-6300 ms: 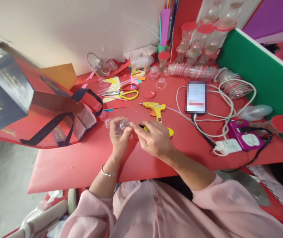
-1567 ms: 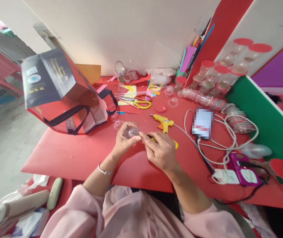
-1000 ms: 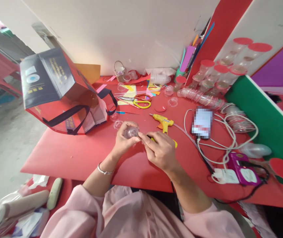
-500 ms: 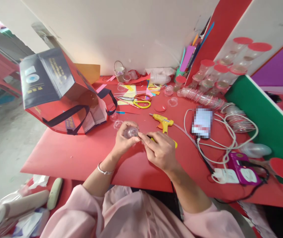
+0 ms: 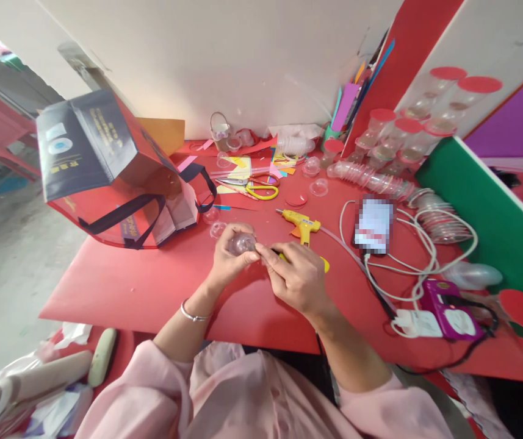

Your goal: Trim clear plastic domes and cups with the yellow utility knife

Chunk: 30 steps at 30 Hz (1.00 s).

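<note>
In my left hand point(image 5: 229, 256) is a small clear plastic dome point(image 5: 241, 244), held between thumb and curled fingers above the red table. My right hand point(image 5: 295, 274) is closed around a slim yellow-and-black handled tool point(image 5: 326, 264); most of it lies hidden in the fist, so its exact kind does not show. The fingertips of both hands meet at the right side of the dome. Just beyond the right hand a yellow glue gun point(image 5: 301, 224) lies on its side. Two more clear plastic domes point(image 5: 218, 230) rest left of my left hand.
A red and dark-blue bag point(image 5: 105, 164) stands at left. Yellow-and-red-handled scissors point(image 5: 261, 186) lie on paper scraps behind. To the right are a phone point(image 5: 373, 225) with looped white cables, a purple power socket point(image 5: 453, 311), stacked clear lids point(image 5: 371, 180) and red-topped plastic pieces point(image 5: 479, 85).
Both hands stay in nearly the same place at the dome. The tool's yellow end behind the right hand has shifted very slightly.
</note>
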Motion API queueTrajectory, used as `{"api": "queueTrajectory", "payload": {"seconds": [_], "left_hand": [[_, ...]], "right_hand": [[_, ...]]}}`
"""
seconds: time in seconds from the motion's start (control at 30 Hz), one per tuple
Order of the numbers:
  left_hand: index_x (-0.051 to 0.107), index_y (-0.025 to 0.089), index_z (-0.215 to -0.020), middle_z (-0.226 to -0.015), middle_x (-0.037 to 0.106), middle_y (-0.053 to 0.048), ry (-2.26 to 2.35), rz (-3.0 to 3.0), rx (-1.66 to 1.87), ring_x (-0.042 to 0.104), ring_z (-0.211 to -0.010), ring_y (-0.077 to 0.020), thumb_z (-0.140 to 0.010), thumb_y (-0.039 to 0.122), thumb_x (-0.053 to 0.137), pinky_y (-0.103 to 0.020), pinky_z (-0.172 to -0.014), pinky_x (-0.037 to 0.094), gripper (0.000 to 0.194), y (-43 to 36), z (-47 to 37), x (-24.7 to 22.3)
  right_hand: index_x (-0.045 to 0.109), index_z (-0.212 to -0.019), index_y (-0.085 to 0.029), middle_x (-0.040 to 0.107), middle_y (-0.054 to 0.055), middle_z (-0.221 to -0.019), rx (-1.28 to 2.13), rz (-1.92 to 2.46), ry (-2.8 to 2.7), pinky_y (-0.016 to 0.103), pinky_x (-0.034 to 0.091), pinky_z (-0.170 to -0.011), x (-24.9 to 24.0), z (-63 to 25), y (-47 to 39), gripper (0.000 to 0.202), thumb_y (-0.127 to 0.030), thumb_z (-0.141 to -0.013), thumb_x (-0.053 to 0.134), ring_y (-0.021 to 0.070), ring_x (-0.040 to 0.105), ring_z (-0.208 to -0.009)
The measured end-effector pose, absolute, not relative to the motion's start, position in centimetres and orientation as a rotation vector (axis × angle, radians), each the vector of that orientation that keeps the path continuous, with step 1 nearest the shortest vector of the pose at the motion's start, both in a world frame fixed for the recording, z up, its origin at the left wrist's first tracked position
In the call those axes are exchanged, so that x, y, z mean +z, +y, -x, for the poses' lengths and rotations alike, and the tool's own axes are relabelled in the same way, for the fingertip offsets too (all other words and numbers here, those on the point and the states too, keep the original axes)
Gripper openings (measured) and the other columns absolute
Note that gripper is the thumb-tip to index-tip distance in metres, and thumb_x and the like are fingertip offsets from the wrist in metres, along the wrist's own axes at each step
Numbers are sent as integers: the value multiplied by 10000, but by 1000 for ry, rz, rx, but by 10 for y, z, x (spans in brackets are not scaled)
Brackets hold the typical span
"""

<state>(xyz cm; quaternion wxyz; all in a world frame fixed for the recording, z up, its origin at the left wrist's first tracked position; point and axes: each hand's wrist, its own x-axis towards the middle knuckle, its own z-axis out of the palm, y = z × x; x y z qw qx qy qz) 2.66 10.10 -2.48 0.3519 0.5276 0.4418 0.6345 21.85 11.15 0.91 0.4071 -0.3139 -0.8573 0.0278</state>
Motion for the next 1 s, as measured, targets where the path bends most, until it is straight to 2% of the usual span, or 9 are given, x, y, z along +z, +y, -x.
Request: {"api": "queueTrajectory", "payload": {"seconds": [0.1, 0.4, 1.0], "left_hand": [[662, 211, -1042, -992, 629, -70, 1134, -1352, 1638, 603, -856, -202, -661, 557, 883, -330, -773, 485, 559, 101, -26, -26], [664, 220, -999, -978, 640, -63, 1154, -1441, 1671, 605, -917, -215, -714, 487, 870, -349, -828, 483, 442, 102, -26, -24], [659, 217, -1034, -1000, 633, -67, 1153, -1326, 1615, 605, -851, -192, -639, 557, 895, -314, -756, 490, 572, 101, -27, -26]], "right_hand": [[712, -1282, -277, 717, 32, -933, 71, 783, -2161, 303, 449, -761, 10, -218, 112, 385, -174, -927, 608, 159, 613, -832], [707, -1294, -272, 715, 31, -923, 48, 813, -2159, 305, 442, -751, 10, -218, 111, 397, -166, -920, 624, 162, 617, -826], [705, -1300, -280, 714, 37, -941, 93, 800, -2217, 308, 458, -780, 13, -221, 113, 396, -176, -933, 597, 165, 619, -848]]}}
